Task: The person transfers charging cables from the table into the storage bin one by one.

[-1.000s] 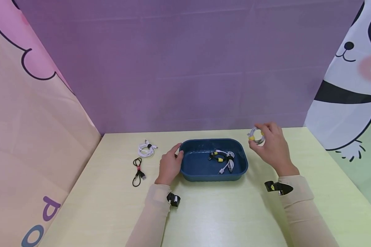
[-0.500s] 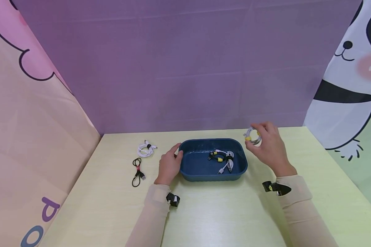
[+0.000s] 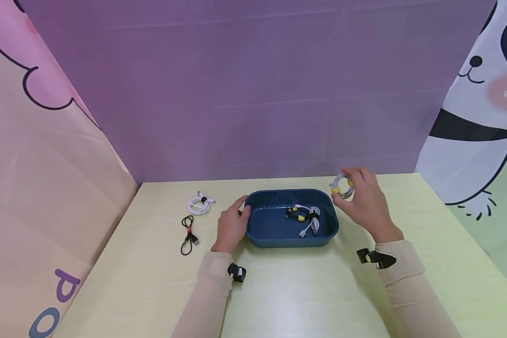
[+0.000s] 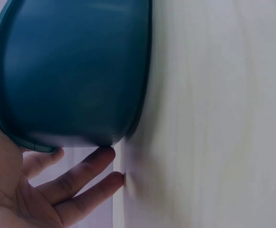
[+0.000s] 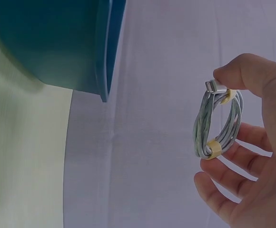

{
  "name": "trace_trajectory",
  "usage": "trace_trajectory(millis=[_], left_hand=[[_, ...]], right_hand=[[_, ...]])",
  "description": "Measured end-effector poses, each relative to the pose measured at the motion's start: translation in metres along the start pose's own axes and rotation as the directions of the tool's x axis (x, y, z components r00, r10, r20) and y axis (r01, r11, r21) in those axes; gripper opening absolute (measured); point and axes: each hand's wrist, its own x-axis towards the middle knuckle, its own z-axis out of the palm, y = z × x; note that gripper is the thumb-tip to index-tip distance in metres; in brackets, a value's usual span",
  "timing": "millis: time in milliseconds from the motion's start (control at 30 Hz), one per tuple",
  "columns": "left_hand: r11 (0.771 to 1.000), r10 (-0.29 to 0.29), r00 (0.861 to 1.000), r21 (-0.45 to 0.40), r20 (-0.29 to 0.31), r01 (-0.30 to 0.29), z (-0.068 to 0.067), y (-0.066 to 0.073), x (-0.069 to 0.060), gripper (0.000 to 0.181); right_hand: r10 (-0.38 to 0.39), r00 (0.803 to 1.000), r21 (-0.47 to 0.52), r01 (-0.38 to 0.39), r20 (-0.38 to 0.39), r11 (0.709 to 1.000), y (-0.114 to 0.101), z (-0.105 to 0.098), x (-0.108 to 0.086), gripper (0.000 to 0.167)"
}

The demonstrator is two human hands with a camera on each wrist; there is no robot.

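Observation:
My right hand pinches a coiled grey-white charging cable between thumb and fingertips, raised to the right of a blue plastic bin. Yellow bands tie the coil, and one metal plug shows near the thumb. At the bin's left end, my left hand grips the rim; several fingers lie against the outer wall and the thumb is mostly hidden in the left wrist view. Inside the bin, on its right side, lie a black cable with yellow bands and a bundled white cable.
Left of the bin, a coiled white cable lies on the pale table. Just in front of it is a black cable with a red tie. A purple cloth wall rises behind the table.
My right hand has shifted slightly left with the coiled cable, closer to the bin's right rim. The left hand and the bin have stayed in place.

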Motion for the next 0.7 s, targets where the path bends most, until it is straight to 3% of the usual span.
trace_trajectory(millis=[333,700], left_hand=[[1.000,0.000,1.000,-0.003,-0.012,0.000,0.001,-0.001,0.001,0.043],[1.000,0.011,1.000,-0.003,-0.014,-0.011,0.002,-0.002,0.000,0.043]], right_hand=[[0.004,0.999,0.031,-0.005,0.050,1.000,-0.003,0.004,0.001,0.055],[-0.031,0.979,-0.010,0.033,0.204,0.999,-0.013,0.004,0.009,0.057]])
